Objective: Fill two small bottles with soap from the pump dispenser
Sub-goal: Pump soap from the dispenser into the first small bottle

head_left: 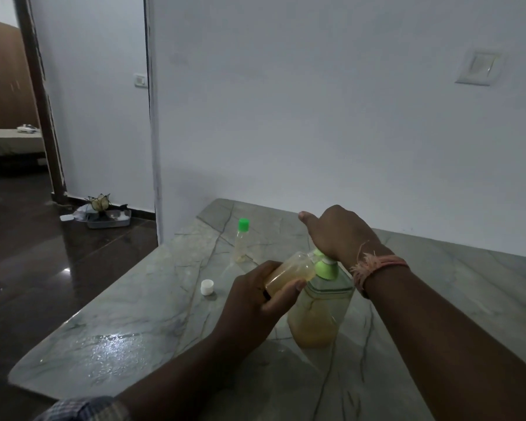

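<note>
A clear pump dispenser (pixel 319 311) with a green pump head and yellowish soap in its lower half stands on the marble table (pixel 140 323). My right hand (pixel 337 235) presses on top of the pump head, fingers extended. My left hand (pixel 255 296) grips a small clear bottle (pixel 289 271), tilted with its open mouth at the pump spout; it holds amber soap. A second small bottle (pixel 241 241) with a green cap stands upright farther back. A white cap (pixel 207 287) lies loose on the table to the left.
A white wall rises right behind the table, with a switch plate (pixel 479 68) at upper right. The table's left edge drops to a dark glossy floor. A tray with small items (pixel 108 215) sits on the floor by the doorway.
</note>
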A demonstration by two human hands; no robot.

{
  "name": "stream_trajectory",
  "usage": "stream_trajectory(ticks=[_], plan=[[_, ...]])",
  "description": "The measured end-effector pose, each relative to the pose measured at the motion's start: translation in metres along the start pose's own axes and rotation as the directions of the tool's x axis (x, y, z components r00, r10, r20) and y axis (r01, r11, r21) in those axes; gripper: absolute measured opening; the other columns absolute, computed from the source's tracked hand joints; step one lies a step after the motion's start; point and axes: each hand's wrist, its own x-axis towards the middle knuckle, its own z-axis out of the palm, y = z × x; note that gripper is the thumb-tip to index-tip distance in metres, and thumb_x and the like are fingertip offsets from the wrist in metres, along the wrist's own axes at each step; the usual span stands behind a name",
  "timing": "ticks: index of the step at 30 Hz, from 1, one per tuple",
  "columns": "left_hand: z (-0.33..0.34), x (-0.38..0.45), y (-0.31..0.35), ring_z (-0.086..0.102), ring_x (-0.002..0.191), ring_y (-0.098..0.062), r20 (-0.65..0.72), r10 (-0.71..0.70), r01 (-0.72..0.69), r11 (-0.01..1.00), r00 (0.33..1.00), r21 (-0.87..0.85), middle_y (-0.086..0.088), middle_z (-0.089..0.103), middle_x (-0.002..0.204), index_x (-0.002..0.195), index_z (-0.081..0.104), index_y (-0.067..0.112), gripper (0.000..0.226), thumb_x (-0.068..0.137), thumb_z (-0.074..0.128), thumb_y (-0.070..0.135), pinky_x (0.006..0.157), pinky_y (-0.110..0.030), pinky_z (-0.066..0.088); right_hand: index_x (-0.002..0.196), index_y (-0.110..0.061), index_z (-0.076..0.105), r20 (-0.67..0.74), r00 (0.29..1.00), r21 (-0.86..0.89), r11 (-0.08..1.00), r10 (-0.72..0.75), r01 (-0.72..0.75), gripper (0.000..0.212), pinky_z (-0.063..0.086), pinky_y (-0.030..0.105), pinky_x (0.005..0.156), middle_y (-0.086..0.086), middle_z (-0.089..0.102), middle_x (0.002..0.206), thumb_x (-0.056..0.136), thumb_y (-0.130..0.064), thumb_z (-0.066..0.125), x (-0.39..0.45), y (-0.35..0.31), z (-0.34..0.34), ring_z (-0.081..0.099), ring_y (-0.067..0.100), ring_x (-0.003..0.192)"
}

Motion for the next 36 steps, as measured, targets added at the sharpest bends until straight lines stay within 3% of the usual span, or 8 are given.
stream_trajectory(ticks=[3, 10, 14, 20, 22, 25, 30, 36], plan=[[-0.001, -0.001, 0.001, 0.066, 0.071, -0.004, -0.004, -0.006, 0.006, 1.0, 1.0, 0.014, 0.016, 0.068, 0.078, 0.105, 0.065, 0.028, 0.033, 0.085, 0.059, 0.053, 0.052, -0.011, 0.045, 0.062, -0.019, 0.047, 0.027, 0.999, 0.023, 0.999, 0.039, -0.04, 0.047, 0.042, 0.031, 0.071, 0.006, 0.058, 0.08, 0.089, -0.057, 0.048, 0.0, -0.001, 0.0, 0.059, 0.027, 0.08], [-0.001, -0.004, 0.005, 0.065, 0.073, 0.002, 0.013, -0.009, 0.009, 1.0, 1.0, 0.017, 0.019, 0.066, 0.082, 0.11, 0.065, 0.024, 0.04, 0.083, 0.059, 0.054, 0.053, -0.008, 0.045, 0.063, -0.019, 0.045, -0.083, 0.996, -0.121, 0.992, -0.036, 0.026, 0.052, 0.043, 0.031, 0.067, 0.001, 0.051, 0.066, 0.091, -0.062, 0.038, -0.005, -0.011, -0.009, 0.057, 0.026, 0.072], [-0.001, -0.001, 0.003, 0.066, 0.074, -0.001, 0.003, -0.018, 0.018, 1.0, 1.0, 0.013, 0.016, 0.067, 0.082, 0.106, 0.063, 0.029, 0.035, 0.083, 0.059, 0.054, 0.053, -0.012, 0.048, 0.064, -0.017, 0.05, -0.168, 0.986, -0.023, 1.0, -0.017, 0.013, 0.054, 0.045, 0.033, 0.066, 0.005, 0.059, 0.071, 0.091, -0.062, 0.036, -0.003, -0.004, 0.003, 0.059, 0.027, 0.072], [-0.002, -0.002, 0.001, 0.065, 0.069, -0.002, 0.002, -0.002, 0.002, 1.0, 1.0, -0.007, 0.014, 0.067, 0.08, 0.107, 0.067, 0.021, 0.038, 0.085, 0.06, 0.051, 0.052, -0.01, 0.045, 0.062, -0.027, 0.05, -0.028, 0.997, -0.056, 0.996, -0.07, 0.069, 0.038, 0.052, 0.039, 0.08, 0.011, 0.062, 0.092, 0.098, -0.031, 0.042, -0.012, -0.008, -0.007, 0.062, 0.034, 0.092], [-0.002, -0.002, 0.003, 0.065, 0.07, 0.0, 0.008, -0.005, 0.005, 1.0, 1.0, -0.001, 0.015, 0.066, 0.081, 0.108, 0.065, 0.021, 0.039, 0.084, 0.06, 0.051, 0.052, -0.009, 0.045, 0.068, -0.024, 0.055, -0.013, 0.999, -0.051, 0.998, -0.049, 0.048, 0.035, 0.047, 0.034, 0.071, 0.007, 0.06, 0.08, 0.095, -0.043, 0.044, -0.011, -0.01, -0.009, 0.062, 0.029, 0.083], [0.0, -0.003, 0.004, 0.065, 0.073, 0.0, 0.017, -0.018, 0.018, 1.0, 1.0, 0.005, 0.016, 0.066, 0.083, 0.11, 0.064, 0.025, 0.04, 0.083, 0.058, 0.054, 0.052, -0.01, 0.045, 0.062, -0.019, 0.047, -0.06, 0.998, -0.058, 0.998, -0.02, 0.017, 0.046, 0.04, 0.03, 0.065, 0.0, 0.051, 0.065, 0.091, -0.055, 0.044, -0.005, -0.008, -0.008, 0.055, 0.023, 0.069], [0.0, -0.001, 0.001, 0.066, 0.072, -0.003, 0.002, -0.006, 0.006, 1.0, 1.0, 0.006, 0.015, 0.067, 0.079, 0.106, 0.065, 0.027, 0.034, 0.084, 0.06, 0.052, 0.052, -0.012, 0.047, 0.062, -0.015, 0.05, -0.067, 0.997, 0.037, 0.999, 0.032, -0.029, 0.041, 0.042, 0.03, 0.062, 0.005, 0.059, 0.07, 0.087, -0.048, 0.05, 0.001, 0.002, 0.003, 0.06, 0.027, 0.07], [-0.001, -0.002, 0.003, 0.065, 0.071, -0.001, 0.002, 0.0, 0.0, 1.0, 1.0, 0.012, 0.018, 0.066, 0.079, 0.107, 0.064, 0.026, 0.034, 0.084, 0.06, 0.051, 0.052, -0.01, 0.046, 0.064, -0.017, 0.051, -0.033, 0.999, -0.005, 1.0, 0.031, -0.031, 0.041, 0.044, 0.031, 0.066, 0.003, 0.057, 0.069, 0.088, -0.05, 0.047, -0.001, -0.002, -0.002, 0.058, 0.025, 0.07]])
